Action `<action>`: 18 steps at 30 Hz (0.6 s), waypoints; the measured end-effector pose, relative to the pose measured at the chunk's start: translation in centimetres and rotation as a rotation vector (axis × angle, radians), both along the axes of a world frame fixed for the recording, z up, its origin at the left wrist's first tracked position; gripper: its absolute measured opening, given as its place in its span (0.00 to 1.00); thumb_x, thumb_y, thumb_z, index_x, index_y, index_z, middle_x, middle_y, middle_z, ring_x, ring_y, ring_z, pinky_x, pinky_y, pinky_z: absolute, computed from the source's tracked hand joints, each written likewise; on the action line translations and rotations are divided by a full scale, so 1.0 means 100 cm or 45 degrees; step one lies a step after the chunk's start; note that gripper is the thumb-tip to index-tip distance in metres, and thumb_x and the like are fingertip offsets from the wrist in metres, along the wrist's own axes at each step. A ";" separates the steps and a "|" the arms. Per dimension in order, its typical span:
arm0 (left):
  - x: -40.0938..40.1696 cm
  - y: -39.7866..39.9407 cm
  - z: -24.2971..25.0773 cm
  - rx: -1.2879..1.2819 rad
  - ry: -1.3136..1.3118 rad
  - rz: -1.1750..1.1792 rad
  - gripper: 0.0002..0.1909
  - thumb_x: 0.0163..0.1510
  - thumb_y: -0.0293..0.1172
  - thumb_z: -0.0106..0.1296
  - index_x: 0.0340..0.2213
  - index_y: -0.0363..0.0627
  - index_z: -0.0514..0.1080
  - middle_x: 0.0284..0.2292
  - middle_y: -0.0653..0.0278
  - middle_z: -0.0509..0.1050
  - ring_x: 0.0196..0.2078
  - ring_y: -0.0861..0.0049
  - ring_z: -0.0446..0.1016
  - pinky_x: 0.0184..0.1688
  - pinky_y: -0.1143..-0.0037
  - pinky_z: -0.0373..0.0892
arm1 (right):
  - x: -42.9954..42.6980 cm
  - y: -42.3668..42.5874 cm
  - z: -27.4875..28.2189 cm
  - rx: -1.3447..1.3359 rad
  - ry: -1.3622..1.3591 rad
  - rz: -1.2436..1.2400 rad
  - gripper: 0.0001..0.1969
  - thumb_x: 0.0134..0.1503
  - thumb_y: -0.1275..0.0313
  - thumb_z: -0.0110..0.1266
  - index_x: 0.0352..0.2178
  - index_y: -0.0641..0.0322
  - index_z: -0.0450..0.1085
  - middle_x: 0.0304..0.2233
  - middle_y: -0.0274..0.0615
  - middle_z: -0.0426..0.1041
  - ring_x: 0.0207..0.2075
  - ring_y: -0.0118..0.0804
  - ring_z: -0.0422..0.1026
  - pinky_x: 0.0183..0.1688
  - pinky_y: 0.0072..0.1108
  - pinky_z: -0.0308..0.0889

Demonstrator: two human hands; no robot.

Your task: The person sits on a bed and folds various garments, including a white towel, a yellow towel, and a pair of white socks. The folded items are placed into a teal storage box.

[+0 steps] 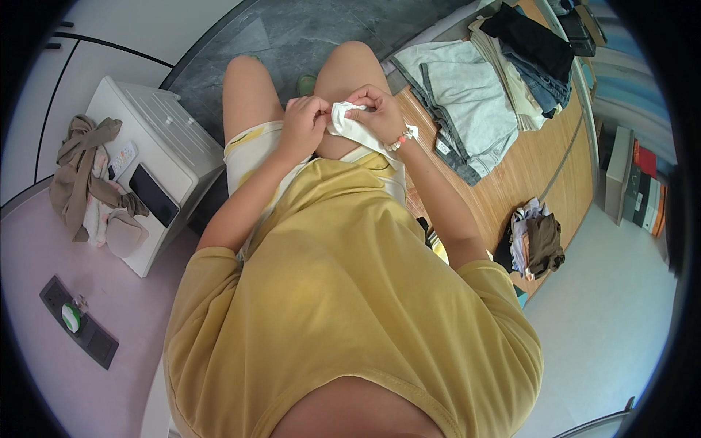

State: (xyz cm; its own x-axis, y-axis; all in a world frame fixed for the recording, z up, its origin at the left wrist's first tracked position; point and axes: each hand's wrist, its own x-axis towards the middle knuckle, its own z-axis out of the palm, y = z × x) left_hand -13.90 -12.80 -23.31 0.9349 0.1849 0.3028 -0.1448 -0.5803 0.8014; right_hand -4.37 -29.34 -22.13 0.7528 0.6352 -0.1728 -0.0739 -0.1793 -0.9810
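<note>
A small white cloth is held above my thighs, its upper end folded over. My right hand pinches that folded end between thumb and fingers. At the cloth's left edge my left hand has its fingertips closed on the fabric. The rest of the cloth trails down to the right under my right wrist, which wears a beaded bracelet. What kind of garment or piece the cloth is, I cannot tell.
To the right, a wooden-slat bed surface bears folded grey jeans, a stack with black clothing and a small clothes pile. On the left, a white bedside cabinet carries a phone, a remote control and brown fabric.
</note>
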 end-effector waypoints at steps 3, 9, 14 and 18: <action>0.000 0.008 -0.004 -0.148 0.031 0.025 0.04 0.44 0.23 0.53 0.24 0.41 0.68 0.22 0.63 0.70 0.28 0.70 0.69 0.36 0.74 0.61 | 0.002 -0.003 -0.001 0.004 0.022 -0.011 0.12 0.43 0.76 0.64 0.30 0.64 0.69 0.27 0.36 0.75 0.29 0.21 0.72 0.32 0.13 0.65; -0.003 0.033 -0.020 -0.950 0.397 -0.250 0.01 0.55 0.21 0.42 0.31 0.40 0.62 0.29 0.67 0.67 0.31 0.83 0.67 0.37 0.83 0.63 | 0.000 0.001 0.014 -0.134 -0.051 0.069 0.12 0.42 0.73 0.64 0.29 0.63 0.71 0.26 0.36 0.75 0.27 0.21 0.71 0.30 0.14 0.64; 0.006 0.064 0.041 -0.083 0.682 -0.446 0.01 0.54 0.21 0.41 0.30 0.39 0.61 0.23 0.63 0.66 0.28 0.78 0.68 0.32 0.80 0.63 | 0.000 0.003 0.024 -0.188 -0.451 0.249 0.09 0.43 0.70 0.63 0.28 0.60 0.74 0.26 0.35 0.76 0.25 0.26 0.72 0.30 0.17 0.65; 0.011 0.060 0.028 0.160 0.431 -0.377 0.04 0.55 0.24 0.44 0.32 0.38 0.61 0.25 0.60 0.69 0.31 0.75 0.70 0.34 0.78 0.65 | 0.002 0.005 0.019 -0.172 -0.560 0.286 0.08 0.45 0.70 0.60 0.30 0.54 0.74 0.26 0.34 0.76 0.26 0.30 0.72 0.35 0.19 0.60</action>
